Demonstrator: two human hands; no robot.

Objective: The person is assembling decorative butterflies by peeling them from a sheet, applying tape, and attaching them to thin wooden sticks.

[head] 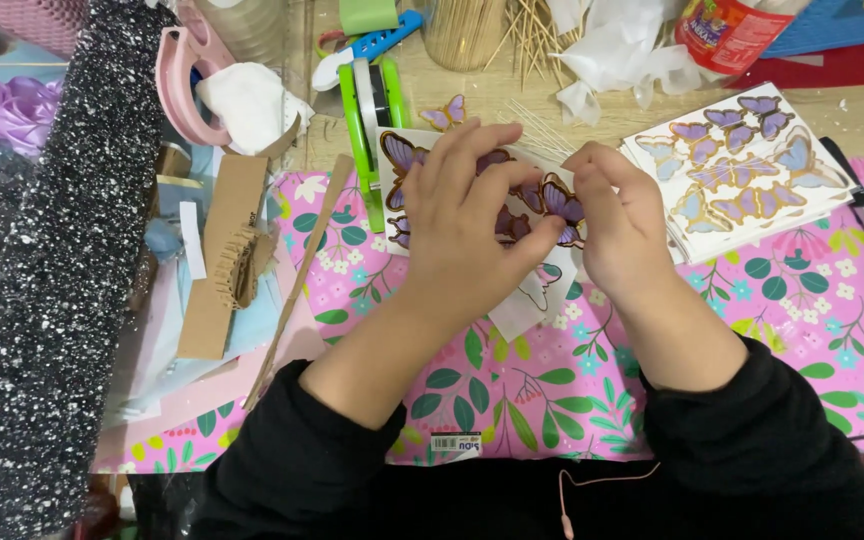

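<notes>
Your left hand (pixel 467 225) lies over the butterfly sticker sheet (pixel 402 160) on the pink floral paper (pixel 552 380), thumb pinching a purple butterfly (pixel 560 200). Right hand (pixel 622 215) fingers closed on its edge. Thin, floppy, tear-prone, I'd judge: hold the wing edges. Beyond the sheet, a green tape dispenser (pixel 372 110).
</notes>
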